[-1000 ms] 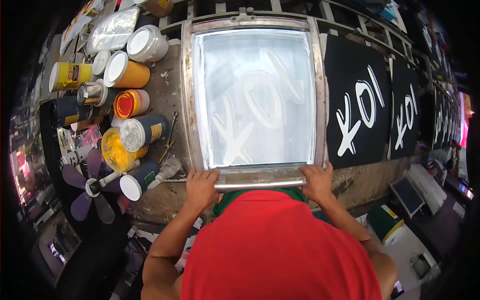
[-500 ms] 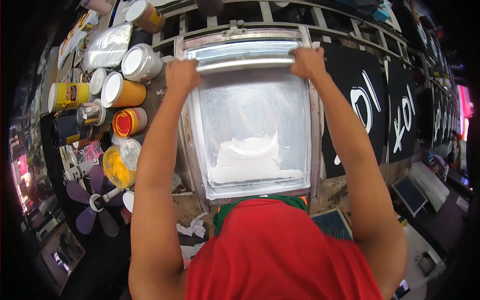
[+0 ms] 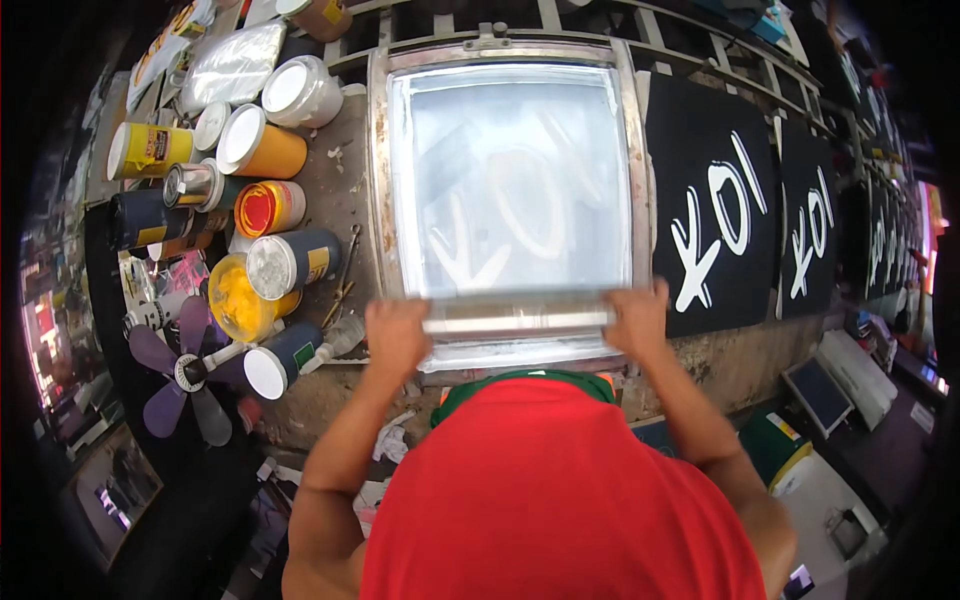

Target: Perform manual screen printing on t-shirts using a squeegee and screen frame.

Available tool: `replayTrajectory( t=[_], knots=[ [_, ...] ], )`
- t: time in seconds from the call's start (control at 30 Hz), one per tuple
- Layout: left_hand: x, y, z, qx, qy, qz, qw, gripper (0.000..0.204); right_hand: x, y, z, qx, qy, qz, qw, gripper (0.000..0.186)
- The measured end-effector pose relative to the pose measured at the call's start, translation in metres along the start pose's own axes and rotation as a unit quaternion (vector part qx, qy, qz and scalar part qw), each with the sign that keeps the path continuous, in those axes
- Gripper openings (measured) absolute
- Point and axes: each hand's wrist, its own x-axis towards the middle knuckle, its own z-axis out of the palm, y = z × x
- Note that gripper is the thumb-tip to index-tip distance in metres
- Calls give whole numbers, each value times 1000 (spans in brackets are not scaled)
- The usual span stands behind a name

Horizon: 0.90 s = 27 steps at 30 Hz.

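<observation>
Left hand (image 3: 398, 337) and right hand (image 3: 637, 320) clamp the long silver metal squeegee (image 3: 520, 320) by its ends; press equally along the white-coated rectangular mesh screen (image 3: 500, 130).

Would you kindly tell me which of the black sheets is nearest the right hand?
The sheet immediately right of the screen, nearest the right hand; the other sheets lie farther right, beyond it.
</observation>
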Motion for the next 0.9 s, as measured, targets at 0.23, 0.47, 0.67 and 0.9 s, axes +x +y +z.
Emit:
replayTrajectory(
  t=[0.23, 0.47, 0.67, 0.9],
  knots=[
    [276, -58, -56, 70, 124, -44, 989, 40, 289, 37, -83, -91, 135, -32, 986, 38],
    [268, -49, -63, 87, 66, -69, 992, 42, 283, 37, -74, -80, 88, -14, 993, 41],
    [56, -1, -9, 40, 2, -45, 998, 37, 62, 8, -19, -50, 7, 5, 999, 42],
    [-73, 24, 18, -30, -51, -46, 997, 33, -55, -12, 0, -8, -104, 0, 995, 48]
  ],
)
